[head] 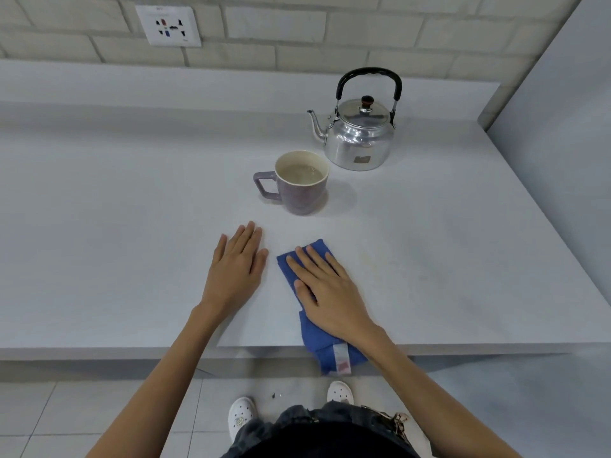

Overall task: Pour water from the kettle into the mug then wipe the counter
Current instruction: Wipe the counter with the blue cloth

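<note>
I see both hands flat, fingers together: left hand (237, 266) on counter (132, 226), right hand (325, 285) pressing one blue cloth (319, 338); one mug (302, 183), one kettle (358, 137).

We count one kettle (358, 133) on the counter (132, 193), and one mug (299, 183) just in front of it. There is one blue cloth (319, 338), folded, with one label on the end that hangs over the counter's edge. We see two hands: one left hand (236, 269) flat on the bare surface and one right hand (325, 289) flat on the cloth. On the wall behind there is one socket plate (168, 25). Below, on the floor, we count two white shoes (241, 416).
</note>
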A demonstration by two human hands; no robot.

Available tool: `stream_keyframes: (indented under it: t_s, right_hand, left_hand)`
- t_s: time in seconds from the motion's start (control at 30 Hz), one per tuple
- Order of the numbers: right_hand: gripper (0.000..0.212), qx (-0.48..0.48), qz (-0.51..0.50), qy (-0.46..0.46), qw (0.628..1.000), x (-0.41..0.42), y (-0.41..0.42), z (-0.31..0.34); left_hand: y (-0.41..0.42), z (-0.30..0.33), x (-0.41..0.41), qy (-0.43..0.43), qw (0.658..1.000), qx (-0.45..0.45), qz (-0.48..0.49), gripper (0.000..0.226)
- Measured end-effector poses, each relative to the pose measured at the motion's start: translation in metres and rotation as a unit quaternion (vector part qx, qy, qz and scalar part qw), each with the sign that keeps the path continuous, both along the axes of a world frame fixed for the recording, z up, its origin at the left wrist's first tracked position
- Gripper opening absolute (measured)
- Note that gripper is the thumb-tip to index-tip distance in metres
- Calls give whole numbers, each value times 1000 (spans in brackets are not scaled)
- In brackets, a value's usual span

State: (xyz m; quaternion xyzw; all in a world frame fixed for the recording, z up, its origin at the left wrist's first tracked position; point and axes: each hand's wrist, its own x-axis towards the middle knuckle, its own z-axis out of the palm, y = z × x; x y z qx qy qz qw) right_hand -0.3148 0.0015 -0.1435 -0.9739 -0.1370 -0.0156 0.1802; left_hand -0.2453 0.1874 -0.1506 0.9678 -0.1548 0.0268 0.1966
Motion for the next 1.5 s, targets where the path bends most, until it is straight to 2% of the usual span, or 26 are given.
stream_keyframes:
  t_s: [0.23, 0.37, 0.5, 0.67, 0.87, 1.13, 1.33, 1.5]
  right_hand:
    - [47, 3, -29, 20, 999, -32, -75, 6]
    - [46, -18, -81, 8, 996, 9, -102, 6]
    - [46, -30, -102, 1, 994, 57, -92, 3]
    - [48, -39, -64, -5, 997, 71, -53, -1]
    - [50, -43, 21, 10, 999, 25, -23, -1]
    - [50, -87, 54, 28, 994, -40, -104, -1]
    - [47, -105, 39, 32, 993, 17, -159, -1]
    - [47, -119, 10, 8, 993, 67, -152, 0]
  left_hand:
    - [0, -3, -1, -15, 1000, -1, 4, 51]
    - [0, -3, -1, -16, 1000, -4, 4, 51]
    - [0, -2, -1, -14, 1000, -1, 6, 51]
    - [-1, -1, -2, -13, 1000, 1, 9, 51]
    - [-1, -2, 0, -7, 1000, -3, 5, 52]
    - [0, -2, -1, -15, 1000, -5, 6, 51]
    - [0, -1, -1, -12, 1000, 0, 5, 51]
    - [0, -1, -2, -11, 1000, 0, 2, 51]
